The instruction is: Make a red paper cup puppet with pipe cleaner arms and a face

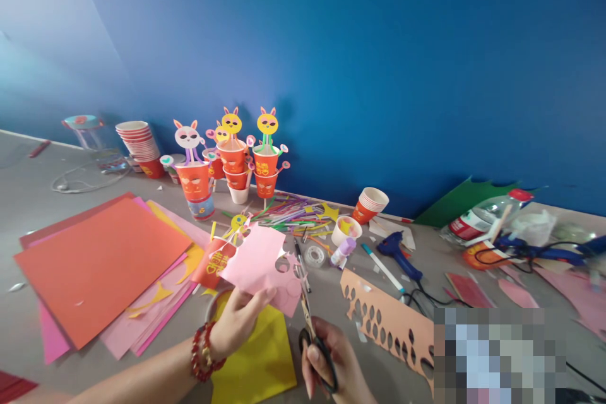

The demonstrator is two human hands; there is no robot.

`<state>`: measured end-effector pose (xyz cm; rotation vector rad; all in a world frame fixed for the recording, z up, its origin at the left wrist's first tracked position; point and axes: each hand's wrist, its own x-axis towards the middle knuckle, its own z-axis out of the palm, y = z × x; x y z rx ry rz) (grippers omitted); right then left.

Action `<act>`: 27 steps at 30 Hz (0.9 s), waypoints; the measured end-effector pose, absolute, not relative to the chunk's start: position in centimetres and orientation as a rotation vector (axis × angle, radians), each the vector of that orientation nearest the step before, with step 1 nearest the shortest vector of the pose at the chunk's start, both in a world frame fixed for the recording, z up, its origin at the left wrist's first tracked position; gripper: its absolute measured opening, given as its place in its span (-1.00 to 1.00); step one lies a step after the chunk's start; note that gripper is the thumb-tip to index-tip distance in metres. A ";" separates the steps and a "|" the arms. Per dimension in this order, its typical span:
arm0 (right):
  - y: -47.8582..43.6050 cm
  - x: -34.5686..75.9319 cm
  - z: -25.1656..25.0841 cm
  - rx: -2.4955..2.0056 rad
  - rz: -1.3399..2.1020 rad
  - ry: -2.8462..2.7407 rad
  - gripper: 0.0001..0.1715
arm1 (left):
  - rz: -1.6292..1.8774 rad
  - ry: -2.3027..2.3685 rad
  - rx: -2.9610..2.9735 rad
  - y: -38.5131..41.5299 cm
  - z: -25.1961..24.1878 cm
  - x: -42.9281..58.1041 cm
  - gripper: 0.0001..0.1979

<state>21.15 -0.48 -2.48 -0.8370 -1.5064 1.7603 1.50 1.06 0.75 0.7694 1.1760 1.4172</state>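
Observation:
My left hand [243,319], with red bead bracelets at the wrist, grips a pink paper sheet [258,255] by its lower edge. Round bites are cut from the sheet's right side, and faint circles are drawn near its lower right. In my right hand [334,353] are black-handled scissors [307,319], fingers through the loops. Their blades point up, close against the paper's right edge. Beneath my left hand lies a yellow sheet [265,353]. Just behind the pink sheet, a red paper cup [215,265] lies tilted with a yellow paper face [239,223] by it.
Coloured paper [104,265] is stacked at left. Cups with rabbit faces [194,180] stand along the wall, beside stacked cups [139,142]. Pipe cleaners [293,211], a tape roll [315,255], a glue stick [343,252], a blue glue gun [400,255] and cut-out orange paper [383,315] lie to the right.

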 end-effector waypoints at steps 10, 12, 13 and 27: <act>-0.3 21.4 -1.9 -0.918 1.764 -1.514 -0.28 | 1.472 1.026 0.744 1.5 0.9 1.6 -0.60; -0.4 21.4 -1.7 -0.936 1.760 -1.504 -0.27 | 1.471 0.997 0.747 1.6 0.3 1.5 -0.59; -0.4 21.4 -1.6 -0.943 1.757 -1.501 -0.27 | 1.465 0.986 0.759 1.7 0.1 1.4 -0.59; -0.2 21.6 -1.5 -1.043 1.743 -1.525 -0.26 | 1.469 0.930 0.776 1.9 -1.4 0.7 -0.67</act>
